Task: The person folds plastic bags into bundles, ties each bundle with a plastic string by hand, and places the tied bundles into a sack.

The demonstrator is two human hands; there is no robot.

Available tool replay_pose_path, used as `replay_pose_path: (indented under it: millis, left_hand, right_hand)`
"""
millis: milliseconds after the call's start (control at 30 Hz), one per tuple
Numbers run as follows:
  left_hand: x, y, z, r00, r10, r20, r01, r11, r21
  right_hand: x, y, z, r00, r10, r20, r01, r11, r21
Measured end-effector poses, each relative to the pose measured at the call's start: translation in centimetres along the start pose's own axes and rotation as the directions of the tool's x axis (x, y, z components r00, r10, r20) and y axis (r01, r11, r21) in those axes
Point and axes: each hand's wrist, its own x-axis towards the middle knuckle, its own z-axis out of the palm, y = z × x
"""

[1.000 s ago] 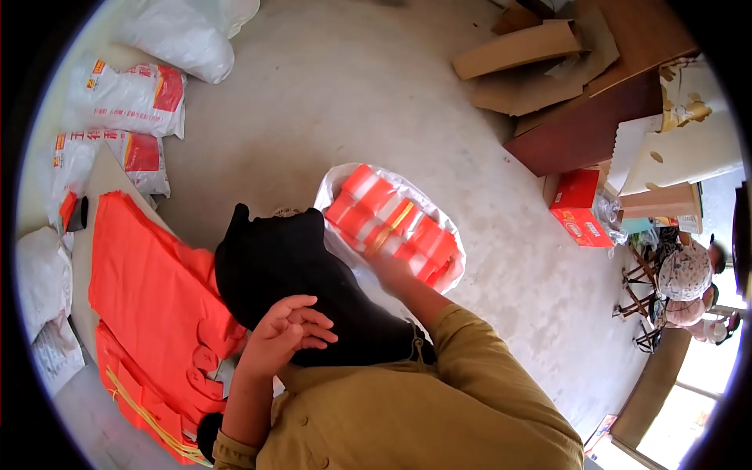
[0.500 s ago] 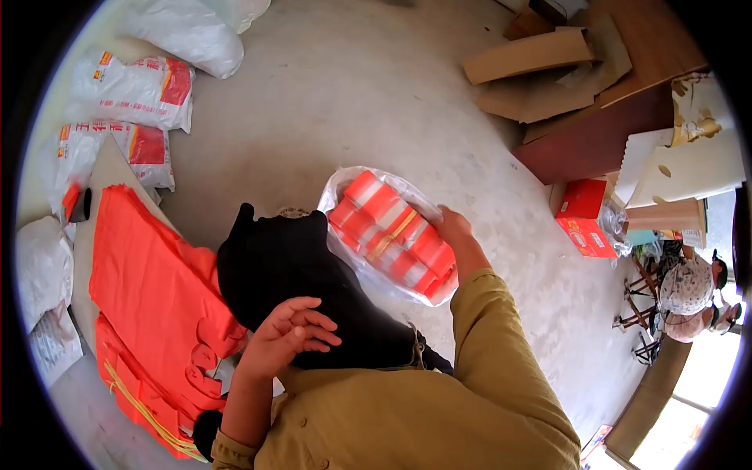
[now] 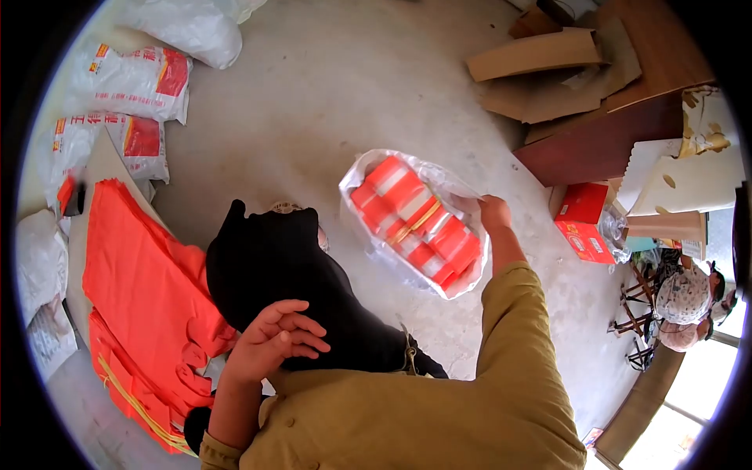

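Observation:
My right hand [image 3: 495, 213] is closed on the rim of a white plastic sack [image 3: 368, 254], at its right edge. Inside the open sack are red-and-white bundles [image 3: 415, 219], some tied with a yellow band. My left hand [image 3: 282, 337] is raised over my lap, its fingers loosely bent and apart with nothing in them. Black cloth [image 3: 286, 274] covers my legs beside the sack. At my left lies a stack of flat red bags [image 3: 141, 266] with cut-out handles; yellow ties [image 3: 137, 403] cross its lower part.
White printed sacks [image 3: 141, 82] are piled on the floor at the left. Cardboard [image 3: 540, 55] lies by a brown wooden piece of furniture [image 3: 611, 141] at the upper right. A red box [image 3: 581, 223] and stools [image 3: 638, 305] stand at the right.
My right hand has shifted to the right with the white sack in its grip, and the sack has moved away from my legs. My left hand has barely moved.

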Motion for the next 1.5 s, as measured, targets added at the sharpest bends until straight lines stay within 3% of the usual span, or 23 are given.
replay_pose_path:
  millis: [167,333,433,533,600,667,700,733,800,867,967,1000,1033,1133,1233,1333,1400,1467,1500]
  left_hand:
    - [0.2,0.1,-0.2,0.999,-0.004,0.043,0.006,0.998,-0.061]
    - [0.6,0.1,-0.3,0.998,0.003,0.063,0.002,0.997,-0.083]
    - [0.3,0.0,-0.3,0.998,0.005,0.061,-0.001,0.998,-0.069]
    - [0.4,0.2,-0.2,0.997,0.028,0.067,-0.024,0.998,-0.061]
    - [0.3,0.1,-0.3,0.996,0.045,0.074,-0.039,0.997,-0.071]
    - [0.4,-0.2,-0.5,0.994,0.064,0.089,-0.056,0.995,-0.086]
    - [0.4,-0.3,-0.5,0.993,0.068,0.092,-0.061,0.995,-0.078]
    - [0.4,-0.4,-0.5,0.993,0.073,0.096,-0.066,0.995,-0.068]
    - [0.5,-0.4,-0.4,0.994,0.071,0.086,-0.069,0.997,-0.029]
    - [0.2,-0.4,-0.2,0.998,0.051,0.048,-0.053,0.998,0.026]
    - [-0.2,-0.2,0.2,1.0,0.025,0.009,-0.025,0.999,0.028]
    - [-0.3,-0.1,0.2,1.0,0.022,0.003,-0.022,0.999,0.031]
    - [-0.5,0.0,0.2,1.0,0.02,-0.003,-0.02,0.999,0.033]
    - [-0.6,-0.2,-0.2,0.999,0.032,-0.023,-0.032,0.999,0.021]
    - [-0.8,-0.6,0.1,0.999,0.04,-0.005,-0.04,0.999,-0.008]
    - [-1.0,-0.6,-0.2,0.999,0.042,0.007,-0.042,0.999,-0.025]
    - [-1.2,-0.5,-0.4,1.0,0.026,0.007,-0.025,0.999,-0.025]
    - [-1.3,-0.6,-0.6,0.997,0.061,0.037,-0.06,0.998,-0.024]
    - [-1.2,-0.6,-0.6,0.995,0.083,0.052,-0.082,0.996,-0.026]
  right_hand:
    - [1.0,5.5,-2.0,0.994,0.095,-0.051,-0.099,0.992,-0.082]
    - [-1.1,4.8,-2.6,0.984,0.168,-0.052,-0.175,0.957,-0.233]
    - [-1.6,8.4,0.8,0.977,0.149,-0.154,-0.146,0.989,0.034]
    - [-5.5,9.6,2.2,0.954,0.276,-0.115,-0.251,0.948,0.198]
    - [-10.3,9.9,4.3,0.91,0.377,-0.174,-0.299,0.886,0.354]
    - [-13.9,14.5,12.4,0.788,0.52,-0.33,-0.458,0.853,0.251]
    - [-17.1,13.5,13.1,0.749,0.661,-0.046,-0.556,0.665,0.499]
    - [-19.5,13.2,13.9,0.72,0.619,0.313,-0.681,0.547,0.486]
    - [-23.9,10.0,16.7,0.623,0.467,0.628,-0.697,-0.033,0.716]
    - [-24.4,7.9,18.4,0.724,0.288,0.626,-0.614,-0.143,0.776]
    - [-21.7,5.5,18.2,0.675,0.514,0.529,-0.447,-0.286,0.848]
    - [-20.6,5.2,18.4,0.657,0.578,0.484,-0.376,-0.306,0.875]
    - [-20.7,3.0,14.7,0.645,0.595,0.479,-0.479,-0.173,0.861]
    - [-21.2,-0.1,10.1,0.702,0.581,0.412,-0.521,0.024,0.853]
    - [-20.9,1.2,10.5,0.642,0.624,0.446,-0.595,0.037,0.803]
    - [-19.9,0.5,9.8,0.681,0.607,0.41,-0.502,-0.02,0.865]
    - [-19.4,1.6,9.8,0.671,0.617,0.411,-0.535,0.02,0.844]
    - [-19.1,2.3,9.7,0.583,0.68,0.444,-0.603,-0.005,0.798]
    - [-19.0,2.8,9.8,0.586,0.654,0.479,-0.624,-0.013,0.781]
